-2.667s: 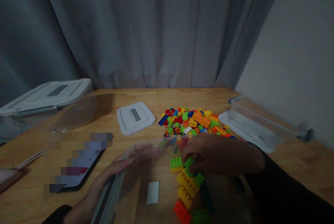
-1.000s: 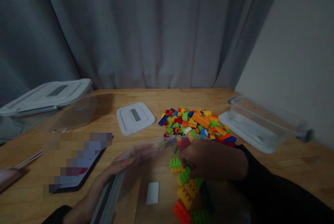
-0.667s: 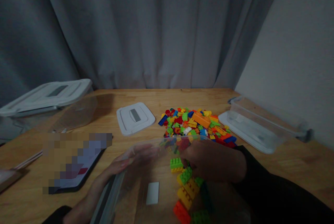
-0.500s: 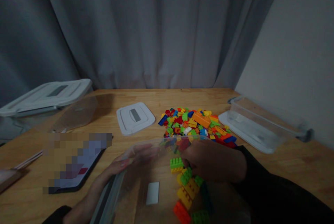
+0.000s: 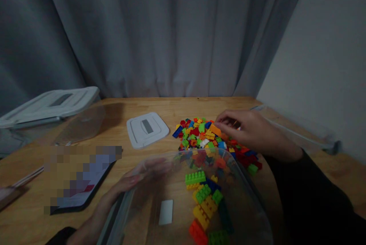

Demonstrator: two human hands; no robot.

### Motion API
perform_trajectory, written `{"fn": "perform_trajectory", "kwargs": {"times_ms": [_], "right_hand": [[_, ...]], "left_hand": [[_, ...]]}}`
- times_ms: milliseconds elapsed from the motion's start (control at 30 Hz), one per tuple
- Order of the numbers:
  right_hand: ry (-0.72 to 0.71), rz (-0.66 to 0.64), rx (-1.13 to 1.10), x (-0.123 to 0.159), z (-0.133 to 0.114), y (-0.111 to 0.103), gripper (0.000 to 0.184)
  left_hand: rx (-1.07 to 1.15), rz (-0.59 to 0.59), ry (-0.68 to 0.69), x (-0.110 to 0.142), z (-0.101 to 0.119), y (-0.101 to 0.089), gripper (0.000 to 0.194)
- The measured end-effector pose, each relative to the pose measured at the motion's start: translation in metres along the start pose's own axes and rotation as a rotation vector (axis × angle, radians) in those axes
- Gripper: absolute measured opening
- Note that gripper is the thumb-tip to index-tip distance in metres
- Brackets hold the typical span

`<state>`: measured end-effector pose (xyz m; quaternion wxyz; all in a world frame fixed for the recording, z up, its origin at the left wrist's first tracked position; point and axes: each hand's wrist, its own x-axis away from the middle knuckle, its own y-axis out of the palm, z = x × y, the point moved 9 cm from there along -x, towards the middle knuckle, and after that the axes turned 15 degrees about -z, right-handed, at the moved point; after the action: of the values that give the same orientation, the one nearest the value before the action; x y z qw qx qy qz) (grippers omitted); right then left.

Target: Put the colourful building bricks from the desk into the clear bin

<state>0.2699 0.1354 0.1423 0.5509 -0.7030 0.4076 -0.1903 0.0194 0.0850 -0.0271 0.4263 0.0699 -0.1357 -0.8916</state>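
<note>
My right hand (image 5: 248, 130) is over the far side of a loose pile of colourful plastic building bricks (image 5: 200, 134), with its fingertips curled down at the orange bricks. I cannot tell whether the fingers pinch a brick. My left hand (image 5: 128, 180) grips the near wall of a clear plastic box (image 5: 237, 184) and shows blurred through the plastic. The box tilts toward me and overlaps the pile's near edge. Inside it lie green, yellow, orange and blue bricks (image 5: 204, 199), and a white label (image 5: 166, 212) sits on its wall.
A white lid (image 5: 147, 129) lies on the wooden table (image 5: 337, 176) left of the pile. Another lid (image 5: 48, 108) and clear box (image 5: 82, 123) stand at far left. A clear tray (image 5: 297, 130) sits at right. A pixelated tablet (image 5: 82, 180) lies at near left.
My right hand has left the bricks in the box and moved up and right to the far pile. The bricks in the box have shifted slightly, and my left hand stays on the box.
</note>
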Motion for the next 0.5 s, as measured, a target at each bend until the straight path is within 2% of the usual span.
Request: {"fn": "perform_trajectory", "kwargs": {"times_ms": [100,167,233,333,500], "right_hand": [[0.047,0.09,0.045,0.002,0.021,-0.012,0.021],[0.082,0.094,0.071,0.003,0.032,-0.014,0.021],[0.126,0.066,0.1,0.002,0.042,-0.013,0.021],[0.201,-0.053,0.136,-0.001,0.066,-0.003,0.024],[0.367,-0.34,0.122,-0.001,0.133,0.036,0.026]], "left_hand": [[0.026,0.035,-0.004,0.0,0.0,0.0,0.039],[0.002,0.073,0.006,0.001,0.002,-0.001,0.037],[0.005,0.061,0.022,0.001,0.004,0.003,0.039],[0.099,0.007,0.042,0.0,0.0,0.005,0.044],[0.05,0.046,0.025,0.005,-0.007,-0.012,0.043]]}}
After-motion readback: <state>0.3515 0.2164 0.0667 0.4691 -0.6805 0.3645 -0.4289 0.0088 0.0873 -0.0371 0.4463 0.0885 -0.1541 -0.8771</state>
